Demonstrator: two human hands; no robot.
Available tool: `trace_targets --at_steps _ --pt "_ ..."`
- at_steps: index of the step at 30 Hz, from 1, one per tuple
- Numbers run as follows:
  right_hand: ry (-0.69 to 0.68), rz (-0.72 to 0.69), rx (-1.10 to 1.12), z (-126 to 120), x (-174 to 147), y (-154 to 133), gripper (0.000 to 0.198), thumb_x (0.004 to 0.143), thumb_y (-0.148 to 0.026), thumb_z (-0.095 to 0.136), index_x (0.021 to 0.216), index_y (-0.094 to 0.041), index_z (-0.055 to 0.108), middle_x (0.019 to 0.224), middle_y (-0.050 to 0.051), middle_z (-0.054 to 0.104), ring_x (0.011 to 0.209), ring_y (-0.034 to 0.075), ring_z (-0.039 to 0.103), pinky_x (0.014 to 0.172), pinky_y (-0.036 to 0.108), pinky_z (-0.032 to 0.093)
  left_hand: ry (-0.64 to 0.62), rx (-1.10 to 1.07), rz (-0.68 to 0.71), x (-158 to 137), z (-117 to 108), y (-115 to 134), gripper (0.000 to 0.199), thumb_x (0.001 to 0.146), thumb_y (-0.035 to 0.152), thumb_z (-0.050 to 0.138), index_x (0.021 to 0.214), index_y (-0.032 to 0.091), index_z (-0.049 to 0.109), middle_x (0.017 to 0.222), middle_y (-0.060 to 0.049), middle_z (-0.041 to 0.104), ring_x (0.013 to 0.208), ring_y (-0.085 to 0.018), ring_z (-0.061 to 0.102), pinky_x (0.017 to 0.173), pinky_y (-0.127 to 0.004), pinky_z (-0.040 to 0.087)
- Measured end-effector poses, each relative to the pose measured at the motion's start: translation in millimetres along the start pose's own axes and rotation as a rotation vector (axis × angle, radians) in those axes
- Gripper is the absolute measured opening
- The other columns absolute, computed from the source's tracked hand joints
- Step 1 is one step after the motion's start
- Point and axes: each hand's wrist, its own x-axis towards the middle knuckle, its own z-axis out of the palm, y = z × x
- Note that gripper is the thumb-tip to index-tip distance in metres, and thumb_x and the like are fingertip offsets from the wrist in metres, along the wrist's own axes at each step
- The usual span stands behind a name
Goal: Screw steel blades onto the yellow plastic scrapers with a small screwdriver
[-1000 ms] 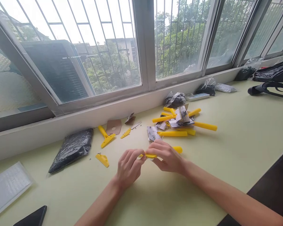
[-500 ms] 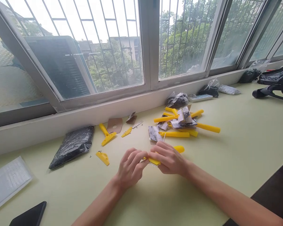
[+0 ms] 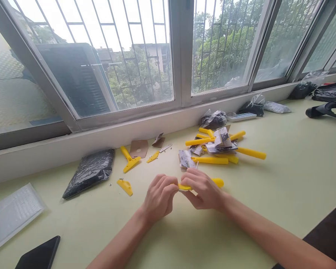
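Observation:
A yellow scraper [image 3: 184, 187] is between my two hands, low over the table. My left hand [image 3: 160, 196] is closed on one end of its head. My right hand [image 3: 204, 189] grips the other side, and the handle end sticks out past it. From the top of my right hand pokes a thin metal rod [image 3: 197, 164]; the rest of it is hidden by the fingers. To the left lie a loose yellow scraper plate [image 3: 125, 187], a scraper [image 3: 129, 160] with its handle, and another yellow plate [image 3: 153, 157] beside a metal blade [image 3: 165, 148].
Several carded yellow scrapers [image 3: 222, 144] lie piled beyond my right hand. Brown card [image 3: 139, 148] and a black plastic packet [image 3: 89, 173] are at the back left. Near the left edge are a clear packet [image 3: 18, 215] and a black phone [image 3: 39, 254]. Bagged items line the windowsill [image 3: 145, 127].
My fingers have shifted on the scraper, and its head is tilted a little differently. The whole view has moved slightly, so the table things sit further right.

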Motion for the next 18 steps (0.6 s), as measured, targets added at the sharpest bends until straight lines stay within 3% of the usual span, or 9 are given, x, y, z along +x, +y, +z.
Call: trace_targets --at_steps 7,12,15,18 --pt "-0.062 0.109 -0.002 -1.8 0.9 -1.2 0.019 0.095 -0.022 0.053 0.077 -0.020 0.048 0.066 0.001 0.051 0.063 0.016 0.038 0.059 0.029 0.031 -0.067 -0.209 -0.110 -4.6 0.9 -2.5 0.022 0.097 0.008 0.042 0.113 0.022 0.046 0.099 -0.009 0.067 0.081 -0.016 0.062 0.073 -0.031 0.051" --pt "-0.233 0.425 0.188 -18.1 6.8 2.0 0.022 0.096 -0.029 0.058 0.076 -0.019 0.055 0.066 -0.003 0.052 0.059 0.012 0.041 0.055 0.026 0.030 -0.235 -0.507 -0.532 -4.7 4.0 9.7 0.017 0.105 0.026 0.038 0.120 0.023 0.044 0.084 -0.003 0.069 0.068 -0.014 0.063 0.066 -0.027 0.052" --pt "-0.364 0.560 0.412 -28.4 9.4 4.9 0.026 0.099 -0.033 0.054 0.078 -0.018 0.059 0.069 -0.002 0.060 0.060 0.011 0.047 0.055 0.024 0.033 -0.233 -0.826 -0.827 3.6 8.5 23.1 0.027 0.105 0.040 0.037 0.124 0.022 0.046 0.086 -0.004 0.070 0.069 -0.015 0.068 0.069 -0.031 0.057" --pt "-0.465 0.614 0.551 -29.5 8.5 5.2 0.026 0.100 -0.034 0.053 0.082 -0.017 0.062 0.073 0.001 0.068 0.060 0.012 0.052 0.054 0.024 0.036 -0.205 -1.031 -0.985 10.7 11.8 31.7 0.029 0.102 0.048 0.043 0.106 0.020 0.050 0.088 -0.007 0.072 0.071 -0.020 0.073 0.069 -0.035 0.059"
